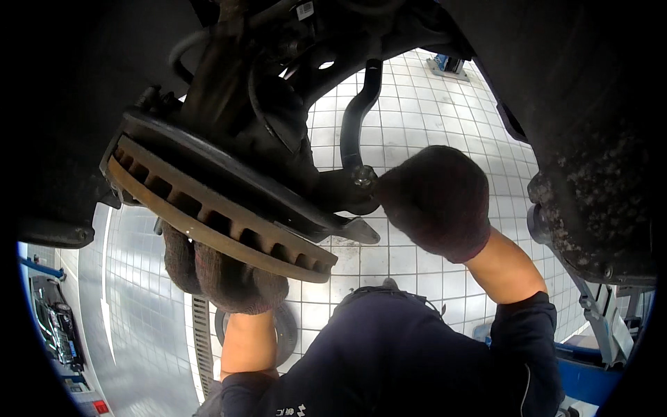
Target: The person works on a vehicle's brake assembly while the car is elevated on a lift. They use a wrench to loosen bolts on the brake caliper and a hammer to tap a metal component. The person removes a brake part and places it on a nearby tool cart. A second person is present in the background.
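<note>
Rusty brake disc (217,229) is being seen left of centre, left hand (226,283) being half hidden behind it; right hand (439,201) is being held apart, by the linkage nut (363,176). Grips being hidden, can't tell.

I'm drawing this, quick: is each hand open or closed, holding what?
Left hand: partly behind the disc; grip can't be told.
Right hand: closed, beside the bolt; anything held is hidden.
</note>
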Available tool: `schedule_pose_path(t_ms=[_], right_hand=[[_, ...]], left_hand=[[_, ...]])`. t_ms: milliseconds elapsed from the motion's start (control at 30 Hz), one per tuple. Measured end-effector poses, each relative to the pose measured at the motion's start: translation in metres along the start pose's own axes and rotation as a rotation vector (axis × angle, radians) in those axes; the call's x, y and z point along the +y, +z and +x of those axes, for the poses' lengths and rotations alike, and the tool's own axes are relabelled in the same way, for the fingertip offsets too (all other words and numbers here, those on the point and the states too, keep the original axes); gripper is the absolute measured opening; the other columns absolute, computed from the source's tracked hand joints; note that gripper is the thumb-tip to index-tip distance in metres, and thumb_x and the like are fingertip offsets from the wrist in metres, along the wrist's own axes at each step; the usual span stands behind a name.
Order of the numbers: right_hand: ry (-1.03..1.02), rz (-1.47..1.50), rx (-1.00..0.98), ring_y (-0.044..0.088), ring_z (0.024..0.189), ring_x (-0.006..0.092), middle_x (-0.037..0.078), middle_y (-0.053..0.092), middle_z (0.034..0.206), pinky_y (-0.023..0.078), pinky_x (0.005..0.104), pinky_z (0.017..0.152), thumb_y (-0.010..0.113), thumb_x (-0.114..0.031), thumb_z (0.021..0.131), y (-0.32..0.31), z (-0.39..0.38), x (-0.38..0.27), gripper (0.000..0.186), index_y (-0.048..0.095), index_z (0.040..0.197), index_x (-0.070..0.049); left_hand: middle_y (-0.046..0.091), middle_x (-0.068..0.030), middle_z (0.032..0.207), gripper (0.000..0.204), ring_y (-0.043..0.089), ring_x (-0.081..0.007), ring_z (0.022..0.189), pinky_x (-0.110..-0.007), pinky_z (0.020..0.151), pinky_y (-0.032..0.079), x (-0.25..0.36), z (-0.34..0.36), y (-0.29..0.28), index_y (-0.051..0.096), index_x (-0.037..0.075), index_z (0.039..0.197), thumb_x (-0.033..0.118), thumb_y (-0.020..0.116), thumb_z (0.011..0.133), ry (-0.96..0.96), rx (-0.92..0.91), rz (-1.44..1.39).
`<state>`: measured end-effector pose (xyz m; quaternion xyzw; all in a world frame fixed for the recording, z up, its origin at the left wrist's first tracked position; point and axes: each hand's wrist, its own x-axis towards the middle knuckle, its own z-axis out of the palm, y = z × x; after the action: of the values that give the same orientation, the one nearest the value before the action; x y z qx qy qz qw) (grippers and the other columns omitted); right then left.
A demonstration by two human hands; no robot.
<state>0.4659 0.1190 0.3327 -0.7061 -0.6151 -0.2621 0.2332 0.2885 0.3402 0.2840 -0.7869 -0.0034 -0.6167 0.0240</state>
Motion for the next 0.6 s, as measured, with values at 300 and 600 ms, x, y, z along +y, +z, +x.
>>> schedule_pose_path(t_ms=[300, 600], right_hand=[[-0.112, -0.067, 0.065, 0.067, 0.08, 0.0258, 0.005, 0.069, 0.088, 0.055, 0.0413, 0.074, 0.076, -0.013, 0.075, 0.0, -0.001, 0.007, 0.019, 0.074, 0.094, -0.015], [0.18, 0.335, 0.116, 0.071, 0.076, 0.0199, 0.004, 0.075, 0.086, 0.055, 0.0348, 0.066, 0.081, -0.023, 0.083, -0.004, -0.013, 0.009, 0.014, 0.079, 0.095, -0.017]], left_hand=[[0.041, -0.029, 0.15, 0.06, 0.042, -0.0443, 0.142, -0.052, 0.115, 0.04, -0.003, -0.005, 0.011, 0.045, 0.005, 0.148, 0.029, 0.063, 0.096, -0.033, 0.094, -0.063], [0.042, -0.0299, 0.15, 0.064, 0.043, -0.0472, 0.141, -0.055, 0.115, 0.039, 0.001, -0.008, 0.006, 0.05, 0.003, 0.144, 0.017, 0.074, 0.086, -0.07, 0.084, -0.104]])
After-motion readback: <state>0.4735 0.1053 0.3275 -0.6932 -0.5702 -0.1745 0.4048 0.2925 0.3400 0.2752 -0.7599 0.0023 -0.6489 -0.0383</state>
